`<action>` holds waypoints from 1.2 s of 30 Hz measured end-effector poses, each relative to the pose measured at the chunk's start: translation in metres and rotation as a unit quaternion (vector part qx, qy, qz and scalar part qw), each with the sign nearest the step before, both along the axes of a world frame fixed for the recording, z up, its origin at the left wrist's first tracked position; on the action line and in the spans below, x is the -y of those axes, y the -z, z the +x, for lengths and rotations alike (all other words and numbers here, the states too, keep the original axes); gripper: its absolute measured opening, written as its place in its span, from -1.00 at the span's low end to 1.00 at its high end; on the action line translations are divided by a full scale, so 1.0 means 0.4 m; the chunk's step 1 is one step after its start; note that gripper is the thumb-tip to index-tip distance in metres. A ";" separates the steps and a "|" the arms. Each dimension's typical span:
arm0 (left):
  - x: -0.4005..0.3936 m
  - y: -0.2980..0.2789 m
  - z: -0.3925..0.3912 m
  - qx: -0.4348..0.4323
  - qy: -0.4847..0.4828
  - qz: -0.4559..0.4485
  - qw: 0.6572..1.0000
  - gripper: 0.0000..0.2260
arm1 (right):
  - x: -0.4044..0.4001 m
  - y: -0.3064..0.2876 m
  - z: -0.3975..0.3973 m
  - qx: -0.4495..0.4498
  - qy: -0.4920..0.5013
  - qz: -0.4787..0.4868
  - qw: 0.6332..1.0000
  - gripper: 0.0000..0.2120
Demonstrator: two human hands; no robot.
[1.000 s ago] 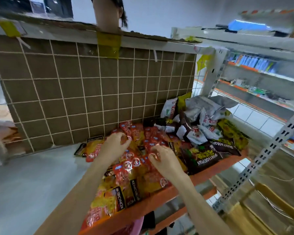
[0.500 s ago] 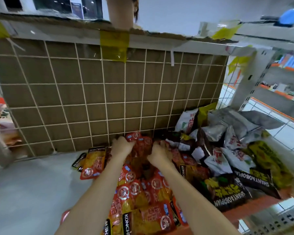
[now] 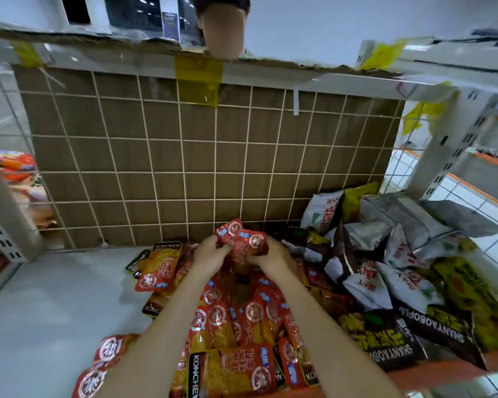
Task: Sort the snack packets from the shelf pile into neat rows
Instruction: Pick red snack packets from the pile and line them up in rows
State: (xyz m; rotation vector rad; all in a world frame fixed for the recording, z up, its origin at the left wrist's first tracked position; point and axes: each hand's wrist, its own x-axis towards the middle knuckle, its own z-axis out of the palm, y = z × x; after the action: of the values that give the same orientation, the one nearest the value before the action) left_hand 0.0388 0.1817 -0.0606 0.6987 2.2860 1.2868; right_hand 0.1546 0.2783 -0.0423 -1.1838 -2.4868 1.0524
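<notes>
Red snack packets (image 3: 243, 239) are lifted near the shelf's (image 3: 41, 297) back edge, pinched between left hand (image 3: 210, 255) and right hand (image 3: 270, 257), fingers curled on them. Their long axis seems tilted upward. The bare left part lies nearer the left hand.

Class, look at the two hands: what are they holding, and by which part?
Both the left hand and right hand grip a small bunch of red snack packets by the lower ends.
</notes>
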 end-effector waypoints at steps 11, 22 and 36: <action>0.075 -0.160 0.042 0.035 -0.013 0.202 0.979 -0.84 | 0.006 -0.073 0.085 -0.278 -0.008 -0.127 0.952 -0.79; 0.171 -0.117 0.121 0.141 -0.037 0.190 0.971 -0.84 | 0.052 -0.084 0.215 -0.267 -0.026 -0.260 0.928 -0.84; 0.369 -0.064 0.272 0.226 -0.247 0.286 0.898 -0.41 | 0.138 -0.087 0.217 -0.240 -0.136 -0.359 0.891 -0.76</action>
State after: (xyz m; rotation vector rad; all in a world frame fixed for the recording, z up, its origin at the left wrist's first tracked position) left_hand 0.1476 0.0340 -0.0351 -0.0594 1.7450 2.1371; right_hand 0.2413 0.2230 -0.0077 -0.5669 -1.9320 2.1555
